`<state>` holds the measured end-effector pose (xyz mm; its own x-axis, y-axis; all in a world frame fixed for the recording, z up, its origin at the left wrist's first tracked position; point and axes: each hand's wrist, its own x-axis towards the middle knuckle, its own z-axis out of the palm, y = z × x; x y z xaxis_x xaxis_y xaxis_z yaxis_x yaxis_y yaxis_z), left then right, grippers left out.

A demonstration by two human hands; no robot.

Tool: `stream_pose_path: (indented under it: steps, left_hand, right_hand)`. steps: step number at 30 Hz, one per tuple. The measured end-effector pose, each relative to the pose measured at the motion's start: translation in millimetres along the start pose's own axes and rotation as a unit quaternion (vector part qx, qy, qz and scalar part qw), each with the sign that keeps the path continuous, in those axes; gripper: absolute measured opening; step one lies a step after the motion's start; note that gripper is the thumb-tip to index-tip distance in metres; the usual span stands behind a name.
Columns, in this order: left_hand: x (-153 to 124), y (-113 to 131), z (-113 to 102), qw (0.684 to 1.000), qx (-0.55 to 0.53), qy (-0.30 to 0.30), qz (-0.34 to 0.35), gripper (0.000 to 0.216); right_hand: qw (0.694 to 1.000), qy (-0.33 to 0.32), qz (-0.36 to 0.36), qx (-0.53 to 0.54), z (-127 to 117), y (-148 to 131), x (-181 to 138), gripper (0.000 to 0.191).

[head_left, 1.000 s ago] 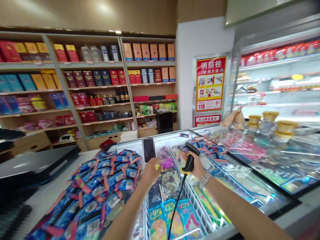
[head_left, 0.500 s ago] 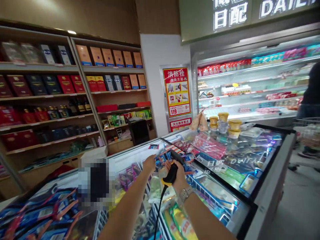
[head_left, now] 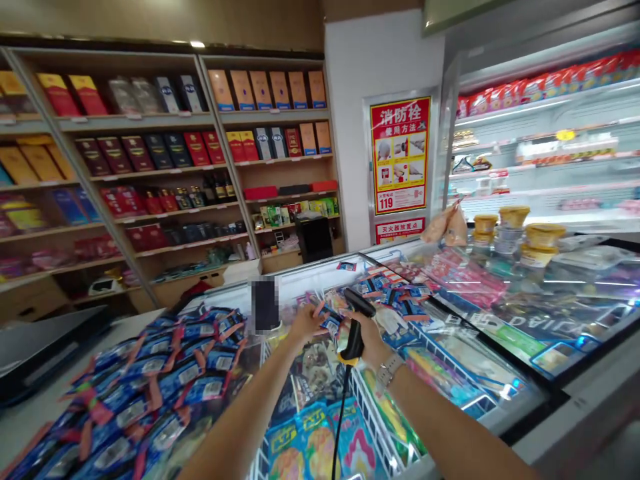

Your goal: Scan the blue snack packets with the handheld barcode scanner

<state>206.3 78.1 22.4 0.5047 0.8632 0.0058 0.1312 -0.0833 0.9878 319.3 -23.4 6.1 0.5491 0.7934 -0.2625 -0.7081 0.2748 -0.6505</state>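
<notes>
My left hand (head_left: 305, 325) pinches a small blue packet (head_left: 331, 321) over the open freezer, its fingers closed at the packet's left edge. My right hand (head_left: 374, 343) is wrapped around a black and yellow handheld barcode scanner (head_left: 355, 339), whose black cable (head_left: 341, 413) hangs down towards me. The scanner's head is just right of and above the packet. Right fingertips come close to the packet; whether they touch it I cannot tell. Similar blue packets (head_left: 403, 303) lie scattered to the right of my hands. A large heap of them (head_left: 160, 373) spreads at the left.
White wire baskets (head_left: 373, 413) divide the freezer, with bagged frozen food (head_left: 310, 440) inside. A glass lid frame (head_left: 490, 347) covers the right part; yellow-lidded tubs (head_left: 543, 243) stand on it. Shelves of boxes (head_left: 165, 150) line the back left. A refrigerated display (head_left: 540, 160) glows at right.
The view has swung left and down, showing more of the packet heap. Both hands have moved left off the scattered packets, the blue packet now held apart from them. The scanner stays in my right hand.
</notes>
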Motion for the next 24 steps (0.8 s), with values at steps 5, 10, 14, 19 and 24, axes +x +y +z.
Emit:
stream_pose_path:
  steps: [5,10,14,19,24]
  left_hand:
    - [-58,-11,-42,0.978,-0.197,0.053,0.042,0.052]
    - [-78,-27,-64,0.98,-0.172,0.09,0.033,0.047]
    - [-77,-40,-66,0.981,-0.165,0.083,0.057,0.04]
    - [-69,-50,-69,0.961,-0.185,0.183,0.093,0.034]
    - [-66,-59,-75,0.937,-0.175,0.29,0.088,0.031]
  right_hand:
    - [0.998,-0.02,0.016,-0.064,36,40,-23,0.022]
    - [0.996,0.001,-0.002,-0.091,59,60,-38,0.026]
    - [0.992,-0.02,-0.025,-0.124,52,56,-37,0.023]
    - [0.966,-0.114,-0.021,-0.23,35,38,-45,0.019]
    - [0.873,-0.231,-0.048,-0.428,34,30,-66,0.029]
